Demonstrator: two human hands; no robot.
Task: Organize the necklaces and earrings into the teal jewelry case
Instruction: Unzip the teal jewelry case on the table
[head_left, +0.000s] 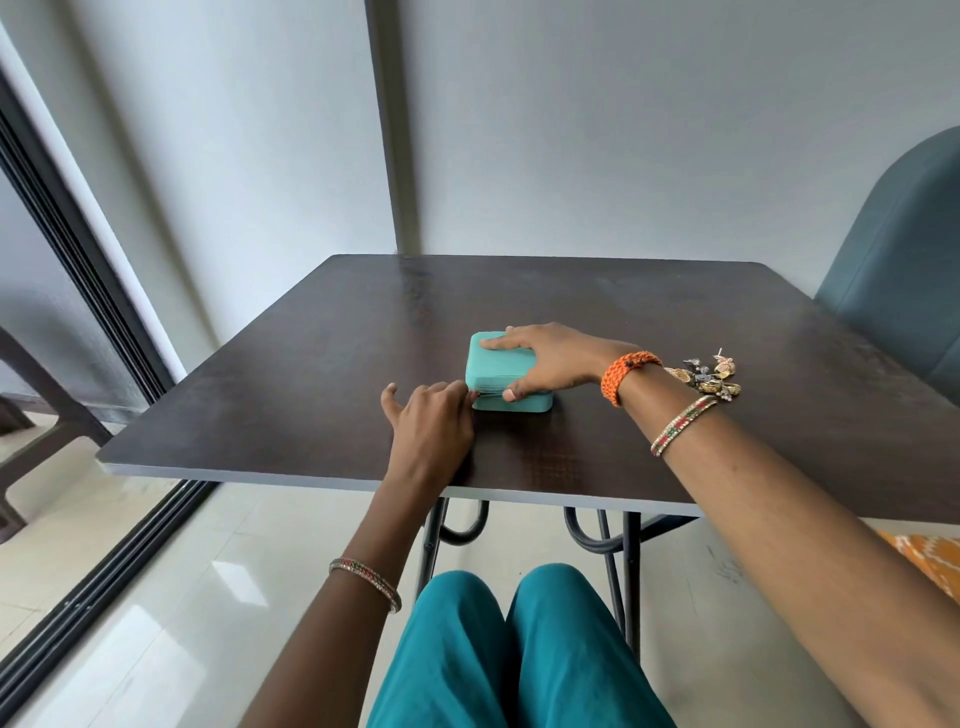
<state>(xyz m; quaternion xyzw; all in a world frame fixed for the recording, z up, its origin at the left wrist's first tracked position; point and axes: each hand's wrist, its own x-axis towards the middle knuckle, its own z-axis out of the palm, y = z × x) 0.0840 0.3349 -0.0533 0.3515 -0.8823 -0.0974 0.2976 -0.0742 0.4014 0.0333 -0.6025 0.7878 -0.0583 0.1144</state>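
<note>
Pinching at the zip seam on the near-left corner of the teal jewelry case (506, 371), the left hand (430, 415) has fingertips bunched on what is likely the zipper pull, too small to confirm. Clamping the case, the right hand (550, 364) lays fingers over the lid and thumb on the front wall. Closed, squarish, soft-cornered and matte, it sits mid-table on the dark wood-grain table (311, 364). Behind the right wrist, well apart from the case, lies a heap of metallic earrings (709, 376).
</note>
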